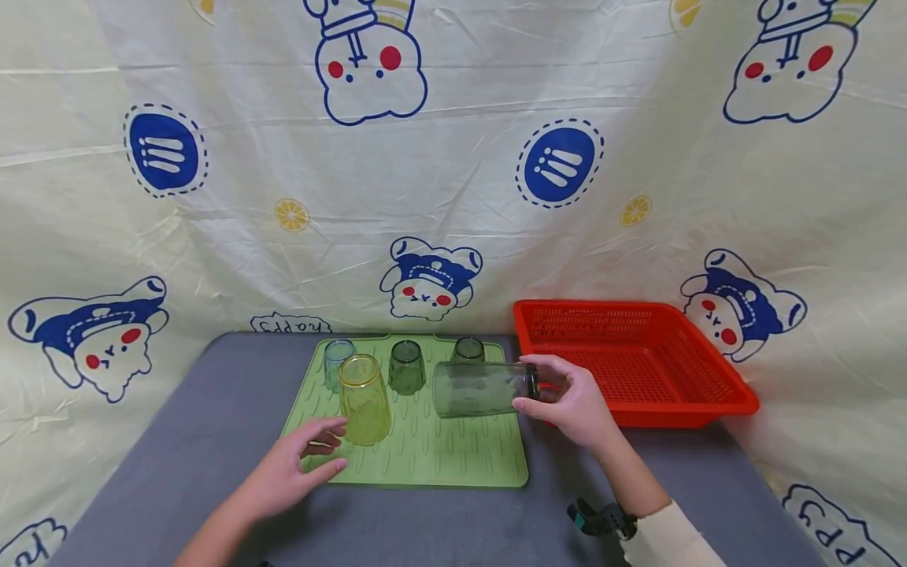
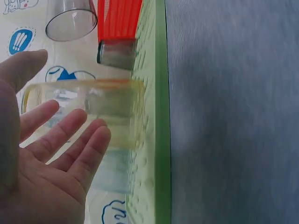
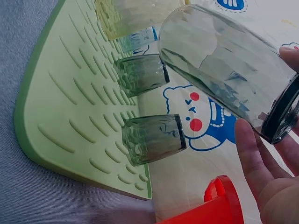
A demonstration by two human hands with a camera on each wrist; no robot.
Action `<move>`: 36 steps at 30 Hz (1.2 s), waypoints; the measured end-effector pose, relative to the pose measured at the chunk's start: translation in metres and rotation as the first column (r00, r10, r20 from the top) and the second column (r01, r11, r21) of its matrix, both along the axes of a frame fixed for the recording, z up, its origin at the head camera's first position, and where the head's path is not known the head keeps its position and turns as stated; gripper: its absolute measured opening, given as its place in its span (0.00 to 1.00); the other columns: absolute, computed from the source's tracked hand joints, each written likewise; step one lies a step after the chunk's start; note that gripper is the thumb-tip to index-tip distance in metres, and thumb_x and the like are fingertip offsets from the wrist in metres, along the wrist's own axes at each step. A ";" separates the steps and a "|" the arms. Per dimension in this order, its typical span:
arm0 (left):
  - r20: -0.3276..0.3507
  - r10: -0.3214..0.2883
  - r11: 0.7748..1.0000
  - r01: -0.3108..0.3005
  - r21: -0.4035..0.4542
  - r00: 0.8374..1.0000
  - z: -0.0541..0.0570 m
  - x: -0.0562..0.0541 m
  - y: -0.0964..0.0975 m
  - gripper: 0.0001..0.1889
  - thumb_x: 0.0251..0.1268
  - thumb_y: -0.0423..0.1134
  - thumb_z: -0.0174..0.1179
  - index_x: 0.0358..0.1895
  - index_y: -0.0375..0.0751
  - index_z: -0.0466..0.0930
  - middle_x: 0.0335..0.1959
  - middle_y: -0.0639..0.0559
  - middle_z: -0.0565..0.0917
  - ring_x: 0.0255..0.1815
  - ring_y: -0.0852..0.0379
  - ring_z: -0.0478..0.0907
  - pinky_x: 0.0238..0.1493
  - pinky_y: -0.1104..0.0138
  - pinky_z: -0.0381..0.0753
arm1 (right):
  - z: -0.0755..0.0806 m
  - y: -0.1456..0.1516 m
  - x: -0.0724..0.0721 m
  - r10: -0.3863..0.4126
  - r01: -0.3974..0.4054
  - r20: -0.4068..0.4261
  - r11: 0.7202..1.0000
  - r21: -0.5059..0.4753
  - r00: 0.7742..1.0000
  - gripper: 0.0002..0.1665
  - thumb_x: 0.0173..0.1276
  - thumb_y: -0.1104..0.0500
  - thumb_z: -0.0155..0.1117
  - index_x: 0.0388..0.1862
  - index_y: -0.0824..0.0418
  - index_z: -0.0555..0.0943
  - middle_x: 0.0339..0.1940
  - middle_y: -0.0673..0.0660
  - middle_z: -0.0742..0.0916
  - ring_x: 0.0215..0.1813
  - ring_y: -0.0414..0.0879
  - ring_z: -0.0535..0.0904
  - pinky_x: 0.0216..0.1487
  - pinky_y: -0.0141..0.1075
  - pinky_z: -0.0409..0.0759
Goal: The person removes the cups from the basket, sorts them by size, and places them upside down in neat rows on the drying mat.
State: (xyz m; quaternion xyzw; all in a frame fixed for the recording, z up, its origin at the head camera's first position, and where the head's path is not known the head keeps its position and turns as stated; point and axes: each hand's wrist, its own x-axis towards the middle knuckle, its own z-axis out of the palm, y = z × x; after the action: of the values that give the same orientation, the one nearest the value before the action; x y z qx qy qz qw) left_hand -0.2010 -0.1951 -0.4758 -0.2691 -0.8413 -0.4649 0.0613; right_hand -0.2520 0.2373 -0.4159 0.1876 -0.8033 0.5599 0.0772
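Note:
My right hand (image 1: pixel 574 402) grips a tall grey see-through glass (image 1: pixel 475 390) by its dark-edged end, thumb and fingers on opposite sides. The glass lies sideways in the air above a green drying mat (image 1: pixel 453 465). My left hand (image 1: pixel 294 465) is beside a tall yellow glass (image 1: pixel 366 405) standing on the mat, with its fingers spread and slightly bent; in the left wrist view they overlap the yellow glass (image 2: pixel 107 107), and contact cannot be told. Behind stand a small bluish glass (image 1: pixel 336 366) and two small dark grey glasses, one in the middle (image 1: pixel 407 368) and one farther right (image 3: pixel 153 140).
A red plastic basket (image 1: pixel 638 413) with perforated walls stands right of the mat, close to its edge. The grey tabletop (image 1: pixel 177 472) extends around both. A pale printed cloth (image 1: pixel 453 173) hangs behind the table. A dark watch (image 1: pixel 598 520) is on my right wrist.

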 end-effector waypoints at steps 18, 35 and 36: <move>-0.135 0.185 0.911 -0.222 -0.347 0.973 -0.005 -0.015 -0.045 0.34 0.62 0.47 0.73 0.68 0.36 0.74 0.61 0.41 0.78 0.63 0.37 0.75 0.61 0.39 0.77 | 0.011 -0.007 -0.012 -0.071 0.085 -0.080 0.979 0.186 0.994 0.32 0.55 0.51 0.84 0.59 0.43 0.83 0.54 0.51 0.88 0.48 0.52 0.88 0.43 0.40 0.88; -0.031 0.247 0.823 -0.226 -0.522 0.969 -0.010 -0.026 -0.060 0.48 0.54 0.61 0.73 0.72 0.33 0.70 0.68 0.29 0.71 0.68 0.24 0.66 0.63 0.29 0.68 | 0.020 -0.018 -0.023 -0.097 0.114 -0.088 0.970 0.215 0.991 0.31 0.55 0.51 0.83 0.58 0.46 0.82 0.51 0.52 0.87 0.49 0.49 0.83 0.42 0.40 0.86; -0.022 0.250 0.818 -0.223 -0.530 0.968 -0.010 -0.026 -0.060 0.49 0.54 0.62 0.73 0.72 0.33 0.70 0.68 0.29 0.70 0.68 0.23 0.65 0.63 0.29 0.68 | 0.021 -0.018 -0.024 -0.099 0.116 -0.089 0.969 0.218 0.991 0.31 0.55 0.51 0.83 0.58 0.47 0.82 0.51 0.52 0.87 0.49 0.49 0.83 0.43 0.41 0.86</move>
State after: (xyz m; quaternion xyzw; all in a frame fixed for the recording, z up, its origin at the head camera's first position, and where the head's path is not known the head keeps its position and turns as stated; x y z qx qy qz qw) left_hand -0.2270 -0.2556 -0.4861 -0.1578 -0.9645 -0.2108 0.0220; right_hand -0.2757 0.2191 -0.3952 0.1728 -0.8663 0.4539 0.1169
